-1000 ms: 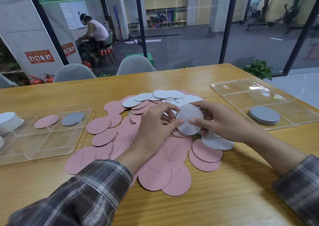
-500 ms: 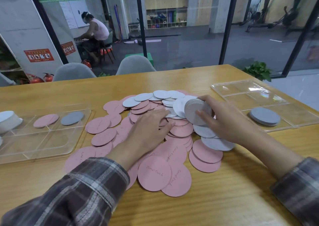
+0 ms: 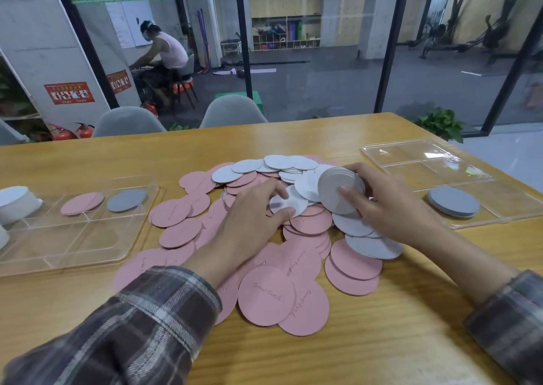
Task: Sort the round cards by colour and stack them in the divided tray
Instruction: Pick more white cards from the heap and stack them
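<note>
My left hand (image 3: 249, 226) has let go of the stack of white round cards (image 3: 335, 188), now in my right hand (image 3: 393, 205) alone, and pinches a loose white card (image 3: 282, 204).

A heap of pink cards (image 3: 266, 295) and grey ones covers the middle of the surface (image 3: 382, 352). The right hand (image 3: 390, 208) grips a tilted stack of grey cards (image 3: 335, 196) above the heap. The left hand (image 3: 249, 226) pinches a pale card (image 3: 280, 205) lying on the heap. At 3 o'clock, a clear tray (image 3: 411, 152) holds a grey stack (image 3: 454, 201). At 9 o'clock, another tray (image 3: 73, 246) holds one pink card (image 3: 82, 203) and one grey card (image 3: 126, 200).
</note>
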Action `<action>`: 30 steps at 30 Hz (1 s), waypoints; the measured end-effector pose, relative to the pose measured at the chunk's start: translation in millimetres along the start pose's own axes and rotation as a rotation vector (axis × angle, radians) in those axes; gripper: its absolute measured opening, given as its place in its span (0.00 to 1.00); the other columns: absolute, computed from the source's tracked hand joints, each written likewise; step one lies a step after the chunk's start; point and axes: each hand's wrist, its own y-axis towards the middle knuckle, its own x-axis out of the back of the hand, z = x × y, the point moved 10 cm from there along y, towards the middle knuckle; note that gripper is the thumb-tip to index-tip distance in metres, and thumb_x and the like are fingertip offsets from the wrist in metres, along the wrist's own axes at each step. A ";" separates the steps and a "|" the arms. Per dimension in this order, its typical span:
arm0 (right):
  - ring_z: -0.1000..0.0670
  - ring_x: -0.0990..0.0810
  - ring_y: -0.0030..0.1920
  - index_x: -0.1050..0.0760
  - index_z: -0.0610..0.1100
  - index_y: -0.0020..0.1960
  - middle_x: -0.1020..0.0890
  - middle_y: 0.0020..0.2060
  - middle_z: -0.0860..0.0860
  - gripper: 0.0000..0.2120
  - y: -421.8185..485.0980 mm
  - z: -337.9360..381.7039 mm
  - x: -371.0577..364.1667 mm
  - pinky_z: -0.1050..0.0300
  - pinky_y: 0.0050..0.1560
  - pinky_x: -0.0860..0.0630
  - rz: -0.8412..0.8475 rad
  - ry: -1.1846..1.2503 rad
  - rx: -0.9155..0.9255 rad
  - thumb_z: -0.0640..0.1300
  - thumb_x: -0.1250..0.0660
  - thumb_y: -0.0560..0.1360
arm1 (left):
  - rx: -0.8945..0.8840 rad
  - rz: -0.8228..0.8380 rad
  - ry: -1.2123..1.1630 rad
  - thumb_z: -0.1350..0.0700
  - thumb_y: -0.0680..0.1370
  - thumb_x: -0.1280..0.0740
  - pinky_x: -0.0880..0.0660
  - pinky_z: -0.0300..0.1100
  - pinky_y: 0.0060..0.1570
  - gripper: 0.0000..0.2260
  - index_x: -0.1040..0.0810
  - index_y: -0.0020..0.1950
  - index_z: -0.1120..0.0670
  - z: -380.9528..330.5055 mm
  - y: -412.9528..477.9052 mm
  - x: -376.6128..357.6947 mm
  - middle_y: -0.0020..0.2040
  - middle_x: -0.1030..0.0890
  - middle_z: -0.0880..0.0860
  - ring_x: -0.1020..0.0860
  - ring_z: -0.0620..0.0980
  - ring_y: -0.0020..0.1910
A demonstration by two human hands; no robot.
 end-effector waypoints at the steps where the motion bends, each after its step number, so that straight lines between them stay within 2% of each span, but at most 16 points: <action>1: 0.60 0.21 0.39 0.26 0.50 0.65 0.20 0.41 0.59 0.12 -0.3 -0.1 -0.4 0.65 0.35 0.29 0.001 0.000 -0.002 0.50 0.36 0.82 | 0.004 -0.009 -0.031 0.52 0.75 0.22 0.24 0.37 0.56 0.12 0.20 0.55 0.48 0.0 0.1 2.1 0.53 0.18 0.42 0.22 0.39 0.53; 3: 0.58 0.21 0.37 0.26 0.50 0.66 0.20 0.39 0.58 0.12 -1.0 -0.1 -0.5 0.63 0.34 0.27 0.001 0.013 -0.011 0.50 0.36 0.83 | 0.025 -0.054 -0.091 0.55 0.71 0.19 0.27 0.29 0.50 0.18 0.20 0.58 0.48 0.0 0.1 9.1 0.56 0.19 0.42 0.22 0.39 0.52; 4: 0.56 0.21 0.34 0.26 0.50 0.66 0.20 0.37 0.57 0.12 -1.4 -0.3 -0.5 0.61 0.32 0.27 0.002 0.030 -0.020 0.49 0.36 0.83 | 0.030 -0.084 -0.124 0.58 0.70 0.19 0.27 0.28 0.47 0.19 0.19 0.58 0.48 -1.2 -0.5 13.4 0.55 0.19 0.43 0.22 0.41 0.50; 6: 0.54 0.21 0.28 0.26 0.51 0.66 0.20 0.34 0.56 0.12 -1.8 -0.6 -1.0 0.62 0.28 0.26 0.009 0.088 -0.038 0.47 0.36 0.83 | 0.033 -0.144 -0.188 0.62 0.72 0.21 0.25 0.30 0.44 0.17 0.17 0.57 0.48 -2.9 -1.3 20.5 0.53 0.19 0.45 0.22 0.43 0.45; 9: 0.52 0.19 0.28 0.25 0.51 0.66 0.19 0.33 0.55 0.12 -2.4 0.6 -0.9 0.64 0.29 0.25 0.009 0.168 -0.050 0.45 0.35 0.83 | 0.060 -0.153 -0.267 0.63 0.76 0.25 0.24 0.32 0.43 0.13 0.15 0.58 0.49 -1.6 0.3 20.9 0.48 0.19 0.46 0.22 0.40 0.40; 14: 0.51 0.19 0.29 0.25 0.51 0.65 0.19 0.35 0.55 0.12 -3.4 3.9 -1.2 0.65 0.30 0.25 0.012 0.178 -0.045 0.44 0.35 0.82 | 0.060 -0.083 -0.341 0.65 0.79 0.30 0.25 0.32 0.43 0.11 0.13 0.57 0.52 -3.2 2.2 14.2 0.52 0.19 0.56 0.23 0.38 0.38; 17: 0.50 0.18 0.29 0.25 0.52 0.65 0.18 0.35 0.53 0.12 -3.4 2.8 -0.9 0.64 0.30 0.25 0.011 0.178 -0.045 0.44 0.35 0.82 | 0.092 -0.094 -0.405 0.67 0.79 0.31 0.26 0.31 0.43 0.11 0.14 0.53 0.52 -3.0 0.7 15.4 0.51 0.17 0.49 0.21 0.40 0.39; 19: 0.50 0.19 0.29 0.26 0.52 0.65 0.18 0.35 0.52 0.12 -3.2 1.5 -0.4 0.65 0.30 0.25 0.007 0.181 -0.051 0.45 0.35 0.83 | 0.118 -0.123 -0.441 0.67 0.78 0.31 0.21 0.37 0.48 0.11 0.16 0.52 0.52 1.3 0.2 17.2 0.52 0.14 0.47 0.17 0.44 0.45; 21: 0.51 0.19 0.29 0.25 0.52 0.64 0.18 0.36 0.53 0.11 -3.3 2.2 -0.3 0.66 0.29 0.25 0.008 0.198 -0.047 0.44 0.35 0.83 | 0.142 -0.133 -0.470 0.67 0.78 0.31 0.18 0.47 0.50 0.09 0.17 0.52 0.54 4.8 -0.7 15.7 0.51 0.13 0.50 0.15 0.49 0.47; 23: 0.52 0.18 0.30 0.25 0.51 0.64 0.17 0.39 0.54 0.11 -3.1 3.8 -1.2 0.65 0.30 0.24 0.014 0.234 -0.039 0.43 0.34 0.82 | 0.151 -0.123 -0.501 0.66 0.78 0.29 0.17 0.52 0.46 0.08 0.19 0.53 0.54 3.7 -2.3 12.2 0.50 0.14 0.54 0.14 0.55 0.46; 25: 0.51 0.16 0.34 0.24 0.51 0.64 0.15 0.43 0.52 0.11 -2.3 4.4 -3.7 0.63 0.33 0.22 0.027 0.256 -0.027 0.43 0.34 0.82 | 0.147 -0.104 -0.533 0.64 0.78 0.28 0.19 0.46 0.36 0.10 0.19 0.56 0.52 -1.2 -4.3 8.6 0.49 0.15 0.56 0.14 0.57 0.41; 27: 0.47 0.14 0.39 0.23 0.50 0.62 0.15 0.45 0.51 0.09 -1.3 3.5 -9.4 0.61 0.38 0.20 0.067 0.302 -0.023 0.44 0.34 0.82 | 0.142 -0.083 -0.523 0.62 0.78 0.26 0.21 0.40 0.34 0.13 0.19 0.59 0.49 -5.6 -6.1 5.2 0.47 0.17 0.55 0.14 0.54 0.37; 30: 0.42 0.14 0.38 0.22 0.49 0.63 0.15 0.44 0.47 0.10 -1.1 2.7 -18.7 0.55 0.41 0.18 0.134 0.431 -0.045 0.43 0.33 0.82 | 0.142 -0.112 -0.464 0.59 0.77 0.24 0.15 0.54 0.41 0.10 0.17 0.56 0.48 -8.7 -8.9 5.0 0.42 0.18 0.51 0.14 0.52 0.36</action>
